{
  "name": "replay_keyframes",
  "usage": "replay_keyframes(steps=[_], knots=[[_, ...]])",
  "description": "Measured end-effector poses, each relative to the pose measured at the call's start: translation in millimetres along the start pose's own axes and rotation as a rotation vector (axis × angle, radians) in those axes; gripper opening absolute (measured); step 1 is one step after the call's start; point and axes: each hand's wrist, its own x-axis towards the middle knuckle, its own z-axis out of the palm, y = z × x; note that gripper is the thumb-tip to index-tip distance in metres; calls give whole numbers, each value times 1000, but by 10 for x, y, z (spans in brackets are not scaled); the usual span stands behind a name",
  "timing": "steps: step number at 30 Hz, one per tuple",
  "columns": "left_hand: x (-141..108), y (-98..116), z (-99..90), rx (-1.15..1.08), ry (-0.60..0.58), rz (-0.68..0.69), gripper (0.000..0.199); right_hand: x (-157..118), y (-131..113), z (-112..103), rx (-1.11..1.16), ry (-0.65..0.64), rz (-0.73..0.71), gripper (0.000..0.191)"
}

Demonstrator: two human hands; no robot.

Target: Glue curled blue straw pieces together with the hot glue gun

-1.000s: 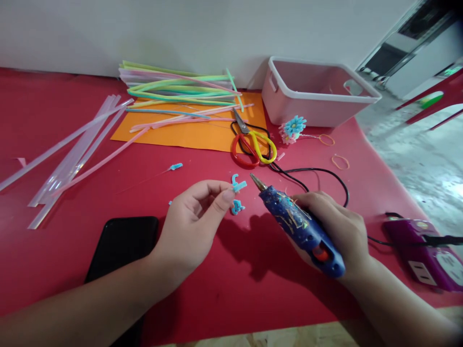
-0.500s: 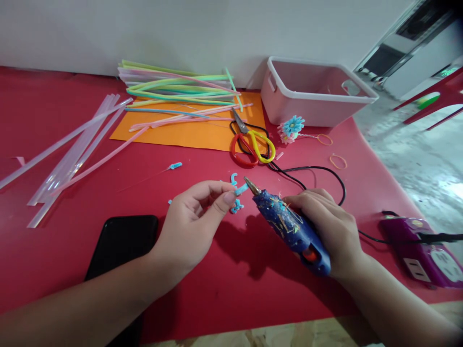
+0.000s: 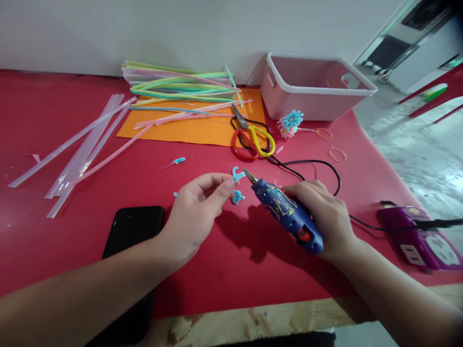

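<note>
There is room to pass over the red table (image 3: 217, 270) between the forearms (image 3: 108, 274), or between the phone (image 3: 139, 225) and the clear sticks (image 3: 83, 145), while the glue gun (image 3: 285, 209), scissors (image 3: 247, 127), looped cord (image 3: 314, 161) and pink box (image 3: 307, 103) obstruct the way forward.

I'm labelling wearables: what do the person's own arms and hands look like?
The left hand and right hand are ungloved, with no watch or bracelet showing. The left forearm and right forearm are bare, with no sleeve visible. Both hands are partly hidden, so rings cannot be ruled out.
</note>
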Motion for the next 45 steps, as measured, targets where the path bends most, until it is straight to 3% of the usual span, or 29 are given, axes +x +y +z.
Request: replay_keyframes(steps=[14,20,33,45], knots=[[24,-26,7,-14,25,24,17,-20,-17,134,66,161,91,17],[18,-19,21,-38,23,5,15,-35,-41,194,153,142,205,19],[13,-3,-14,-68,33,-53,19,61,4,355,140,210,299,15],[29,21,-13,-138,31,-116,24,163,42,397,80,220,270,15]])
